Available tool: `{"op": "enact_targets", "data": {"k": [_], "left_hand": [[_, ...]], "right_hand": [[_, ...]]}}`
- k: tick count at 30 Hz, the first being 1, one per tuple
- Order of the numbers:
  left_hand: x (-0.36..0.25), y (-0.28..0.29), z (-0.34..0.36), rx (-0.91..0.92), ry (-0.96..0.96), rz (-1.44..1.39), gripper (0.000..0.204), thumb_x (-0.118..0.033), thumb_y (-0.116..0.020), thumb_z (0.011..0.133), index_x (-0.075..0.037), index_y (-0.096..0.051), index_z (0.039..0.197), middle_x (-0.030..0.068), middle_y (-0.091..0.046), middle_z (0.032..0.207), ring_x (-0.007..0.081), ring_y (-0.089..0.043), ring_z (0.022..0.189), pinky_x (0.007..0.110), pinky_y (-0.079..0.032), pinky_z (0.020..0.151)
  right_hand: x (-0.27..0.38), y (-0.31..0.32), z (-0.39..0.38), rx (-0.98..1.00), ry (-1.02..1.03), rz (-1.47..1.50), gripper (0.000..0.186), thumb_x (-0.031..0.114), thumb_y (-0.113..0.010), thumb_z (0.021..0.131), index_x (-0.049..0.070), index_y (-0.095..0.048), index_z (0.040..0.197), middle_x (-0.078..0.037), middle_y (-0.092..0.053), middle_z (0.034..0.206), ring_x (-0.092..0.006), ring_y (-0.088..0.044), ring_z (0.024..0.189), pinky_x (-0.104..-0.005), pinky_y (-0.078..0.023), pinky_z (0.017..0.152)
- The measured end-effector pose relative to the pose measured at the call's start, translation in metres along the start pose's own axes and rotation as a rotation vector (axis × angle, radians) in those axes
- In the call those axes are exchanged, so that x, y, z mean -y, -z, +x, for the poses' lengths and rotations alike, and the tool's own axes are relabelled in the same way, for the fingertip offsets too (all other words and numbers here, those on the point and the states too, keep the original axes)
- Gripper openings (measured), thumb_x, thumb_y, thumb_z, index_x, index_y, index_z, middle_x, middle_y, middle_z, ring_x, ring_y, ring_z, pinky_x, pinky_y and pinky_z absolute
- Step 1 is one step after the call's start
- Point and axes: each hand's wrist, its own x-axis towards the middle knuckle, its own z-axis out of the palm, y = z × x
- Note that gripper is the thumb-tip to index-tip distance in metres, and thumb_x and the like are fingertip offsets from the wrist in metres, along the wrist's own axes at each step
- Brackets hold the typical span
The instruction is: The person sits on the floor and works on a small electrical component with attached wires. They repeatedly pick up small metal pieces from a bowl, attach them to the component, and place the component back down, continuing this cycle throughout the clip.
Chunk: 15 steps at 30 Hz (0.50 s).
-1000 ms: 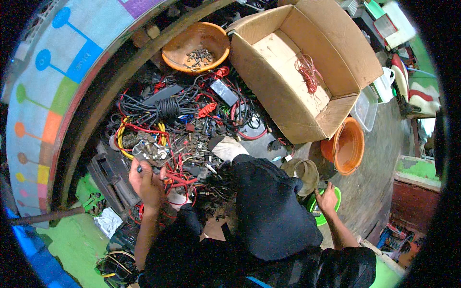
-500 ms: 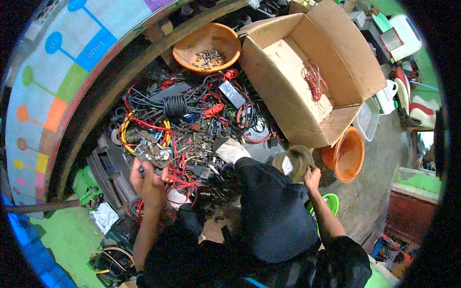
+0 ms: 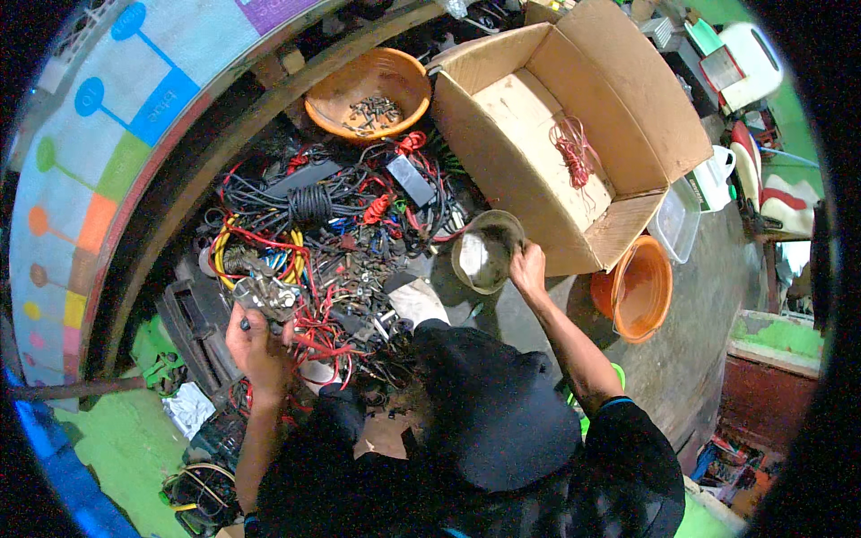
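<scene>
My left hand (image 3: 260, 354) is closed around a greyish metal part (image 3: 266, 291) of irregular shape, held over the left side of the scrap pile; its exact kind is not clear. A small dark piece (image 3: 244, 323) shows at my fingers. In my right hand (image 3: 529, 267) is the rim of a round, dull grey-brown bowl (image 3: 493, 264), tilted so its inside shows, with a pale patch in it. The bowl is above the floor, between the pile and the cardboard box. Below my hands lies a heap of small metal parts (image 3: 345, 269) and red wires (image 3: 318, 332).
A large open cardboard box (image 3: 502, 179) holds a red wire bundle (image 3: 574, 152). Behind the pile stands an orange basin (image 3: 417, 90) with bolt-like pieces inside. An orange bucket (image 3: 664, 287) is at right. Coiled black cable (image 3: 309, 204) lies on the pile. My shoe (image 3: 417, 300) rests beside it.
My right hand has swung the bowl forward and left, from beside my knee to in front of the box. My left hand keeps the metal part, nearly in place.
</scene>
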Motion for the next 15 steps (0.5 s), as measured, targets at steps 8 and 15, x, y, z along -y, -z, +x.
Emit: {"op": "enact_targets", "data": {"k": [8,15], "left_hand": [[0.016,-0.006,-0.004,0.071,-0.042,0.047,0.033,-0.031,-0.051,0.096,-0.002,-0.05,0.113,0.0026,-0.06,0.095,0.0079,-0.053,0.073,0.022,-0.04,0.053],[0.014,-0.013,-0.004,0.142,0.003,0.024,0.031,-0.025,-0.046,0.098,0.0,-0.048,0.116,0.0027,-0.059,0.094,0.0069,-0.05,0.069,0.021,-0.039,0.049]], "right_hand": [[0.043,0.018,0.039,0.159,0.282,-0.049,0.025,0.016,-0.053,0.085,-0.007,-0.061,0.087,-0.031,-0.06,0.081,-0.0467,-0.059,0.083,-0.0508,-0.046,0.073],[0.029,0.022,0.044,0.193,0.332,-0.14,0.028,0.02,-0.056,0.082,-0.008,-0.061,0.083,-0.031,-0.06,0.078,-0.0463,-0.061,0.077,-0.0516,-0.048,0.074]]}}
